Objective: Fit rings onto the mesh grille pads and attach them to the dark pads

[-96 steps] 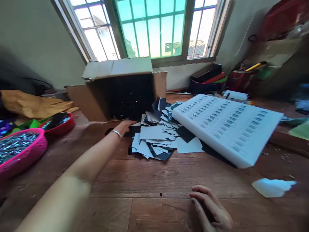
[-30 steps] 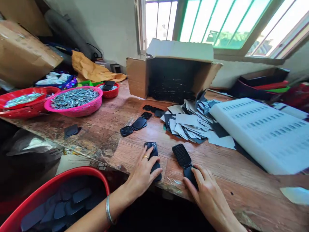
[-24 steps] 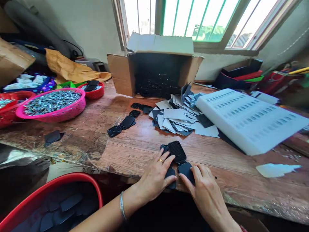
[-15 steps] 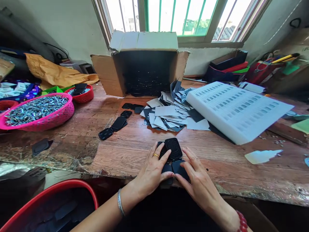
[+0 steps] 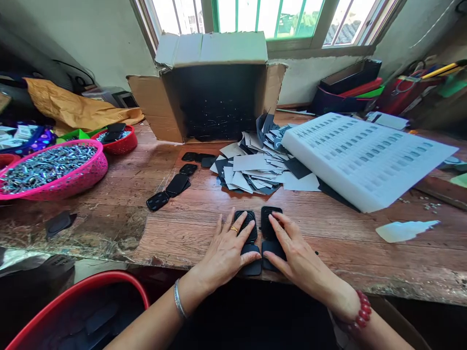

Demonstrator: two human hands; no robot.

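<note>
Two black hinged plastic cases lie unfolded side by side near the table's front edge, with a narrow gap between them. My left hand (image 5: 230, 245) rests on the left case (image 5: 251, 266), fingers spread over its ridged upper half and thumb on its smooth lower half. On the right case (image 5: 268, 234), my right hand (image 5: 296, 248) lays its fingertips on the upper half, the thumb reaching across the lower half. Parts of both cases are hidden under the fingers. Farther left, more black cases (image 5: 177, 184) lie in a loose row.
Behind the hands is a heap of grey and black cards (image 5: 251, 165), beside a white foam block (image 5: 365, 160) with slots. An open cardboard box (image 5: 146, 99) stands at the back. Metal parts fill a pink basket (image 5: 83, 172). A red tub (image 5: 109, 277) sits below the table edge.
The two cases, crooked and overlapping before, now lie parallel and apart. My right hand has moved up onto the right case's upper half. The view has shifted slightly.
</note>
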